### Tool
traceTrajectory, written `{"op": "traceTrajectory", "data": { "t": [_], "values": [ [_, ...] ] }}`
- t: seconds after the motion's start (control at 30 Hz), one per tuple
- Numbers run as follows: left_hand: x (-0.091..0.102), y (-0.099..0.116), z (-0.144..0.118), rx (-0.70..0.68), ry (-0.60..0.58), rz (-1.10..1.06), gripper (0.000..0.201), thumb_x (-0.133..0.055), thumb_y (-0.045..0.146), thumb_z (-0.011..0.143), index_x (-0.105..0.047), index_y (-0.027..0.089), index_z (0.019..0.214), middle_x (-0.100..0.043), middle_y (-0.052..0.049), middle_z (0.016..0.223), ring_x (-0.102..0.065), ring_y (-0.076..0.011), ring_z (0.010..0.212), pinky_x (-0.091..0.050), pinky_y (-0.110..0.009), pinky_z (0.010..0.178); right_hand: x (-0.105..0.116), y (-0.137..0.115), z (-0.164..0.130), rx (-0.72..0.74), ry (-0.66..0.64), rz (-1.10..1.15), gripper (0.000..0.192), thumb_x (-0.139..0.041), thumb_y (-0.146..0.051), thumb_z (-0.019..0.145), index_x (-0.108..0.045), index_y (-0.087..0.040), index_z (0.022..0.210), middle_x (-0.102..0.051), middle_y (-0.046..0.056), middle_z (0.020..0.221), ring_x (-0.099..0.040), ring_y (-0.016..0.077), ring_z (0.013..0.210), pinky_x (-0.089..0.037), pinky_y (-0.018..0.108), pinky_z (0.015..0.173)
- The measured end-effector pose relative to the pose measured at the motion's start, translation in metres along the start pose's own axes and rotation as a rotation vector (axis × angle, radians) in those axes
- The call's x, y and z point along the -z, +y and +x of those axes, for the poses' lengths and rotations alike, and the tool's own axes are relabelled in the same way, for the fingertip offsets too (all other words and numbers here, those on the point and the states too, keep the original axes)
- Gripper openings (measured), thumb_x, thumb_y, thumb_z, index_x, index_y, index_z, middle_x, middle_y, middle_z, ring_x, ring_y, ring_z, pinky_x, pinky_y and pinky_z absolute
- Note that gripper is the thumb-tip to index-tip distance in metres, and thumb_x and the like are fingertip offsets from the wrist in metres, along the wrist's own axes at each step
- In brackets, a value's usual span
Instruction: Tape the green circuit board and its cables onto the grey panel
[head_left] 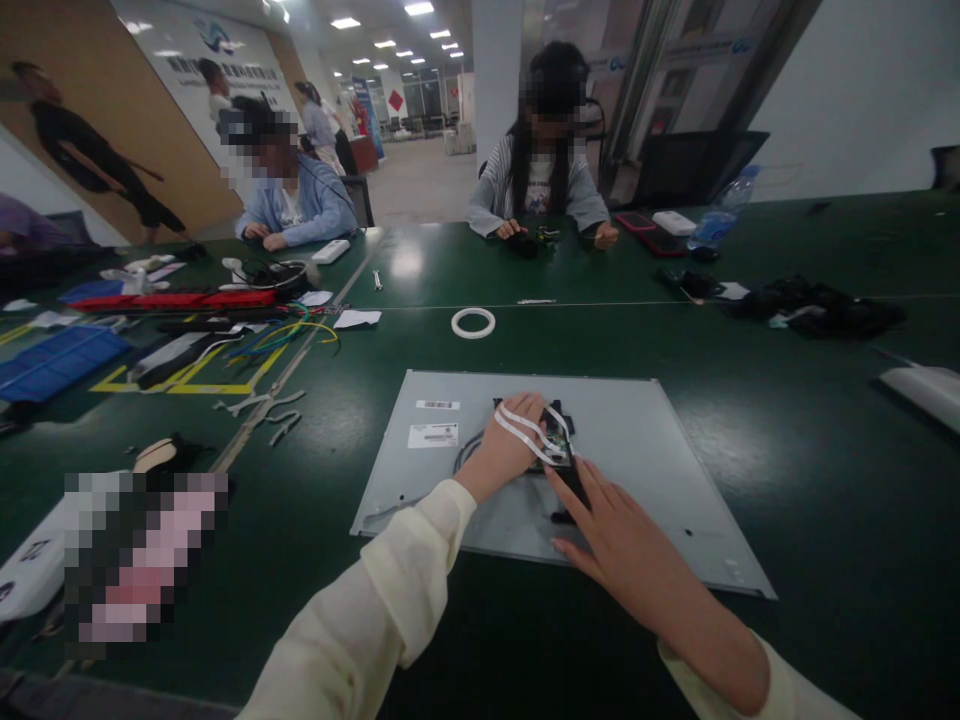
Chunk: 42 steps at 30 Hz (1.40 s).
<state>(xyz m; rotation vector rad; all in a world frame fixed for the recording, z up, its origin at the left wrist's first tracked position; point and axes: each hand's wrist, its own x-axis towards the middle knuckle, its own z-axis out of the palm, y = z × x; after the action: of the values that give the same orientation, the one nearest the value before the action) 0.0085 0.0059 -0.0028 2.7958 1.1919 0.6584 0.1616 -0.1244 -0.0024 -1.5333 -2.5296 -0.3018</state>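
On the grey panel (637,440), our left hand (510,440) pinches white ribbon cables (529,432) while our right hand (611,535), fingers spread, steadies the circuit board (559,445); seating them needs care.

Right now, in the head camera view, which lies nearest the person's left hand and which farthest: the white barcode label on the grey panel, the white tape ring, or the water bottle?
Measured from the left hand:
1. White barcode label, just left of the hand, on the grey panel.
2. White tape ring, beyond the panel's far edge, on the green table.
3. Water bottle, far right, beside the person opposite.
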Motion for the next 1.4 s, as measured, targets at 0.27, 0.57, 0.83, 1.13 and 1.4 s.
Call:
{"op": "traceTrajectory", "data": {
  "t": [0.27,0.57,0.83,1.13,1.4],
  "values": [
    [0.001,0.002,0.001,0.048,0.009,-0.029,0.032,-0.04,0.017,0.087,-0.044,0.009,0.118,-0.056,-0.015,0.118,-0.051,-0.024,0.115,-0.04,-0.039,0.099,0.006,0.003,0.002,0.041,0.006,-0.015,0.066,-0.062,-0.044,0.077,-0.042,-0.018,0.135,-0.042,0.025,0.132,-0.048,0.0368,0.115,-0.049,0.047,0.084],
    [0.001,0.0,0.0,-0.009,0.007,-0.015,0.033,-0.041,0.017,0.088,-0.049,0.008,0.118,-0.057,-0.015,0.121,-0.05,-0.023,0.118,-0.037,-0.039,0.102,0.012,0.006,0.005,0.058,0.024,0.013,0.053,-0.045,-0.049,0.088,-0.051,-0.016,0.128,-0.05,0.024,0.124,-0.054,0.0335,0.108,-0.051,0.045,0.081],
    [-0.002,-0.002,0.0,-0.021,0.002,0.016,0.033,-0.041,0.019,0.088,-0.052,0.008,0.117,-0.057,-0.015,0.123,-0.051,-0.0217,0.118,-0.038,-0.038,0.102,0.022,0.013,0.015,-0.074,0.012,0.136,0.037,-0.037,-0.04,0.093,-0.062,-0.016,0.107,-0.064,0.013,0.098,-0.062,0.0239,0.087,-0.051,0.038,0.074],
    [0.01,0.0,0.002,0.021,0.023,-0.083,0.035,-0.042,0.022,0.088,-0.045,0.009,0.12,-0.056,-0.016,0.121,-0.052,-0.0228,0.115,-0.041,-0.038,0.099,0.021,0.03,0.025,-0.318,0.227,0.536,0.029,-0.037,-0.032,0.092,-0.061,-0.017,0.092,-0.064,0.008,0.093,-0.061,0.0178,0.083,-0.05,0.029,0.072],
    [0.047,0.021,0.007,0.0,0.121,-0.14,0.046,-0.034,0.024,0.091,-0.028,0.01,0.135,-0.045,-0.016,0.134,-0.044,-0.0235,0.123,-0.038,-0.039,0.103,0.024,0.032,0.033,-0.595,0.162,1.196,0.042,-0.044,-0.052,0.085,-0.062,-0.015,0.096,-0.065,0.01,0.096,-0.061,0.0169,0.075,-0.049,0.026,0.06]
  ]
}}
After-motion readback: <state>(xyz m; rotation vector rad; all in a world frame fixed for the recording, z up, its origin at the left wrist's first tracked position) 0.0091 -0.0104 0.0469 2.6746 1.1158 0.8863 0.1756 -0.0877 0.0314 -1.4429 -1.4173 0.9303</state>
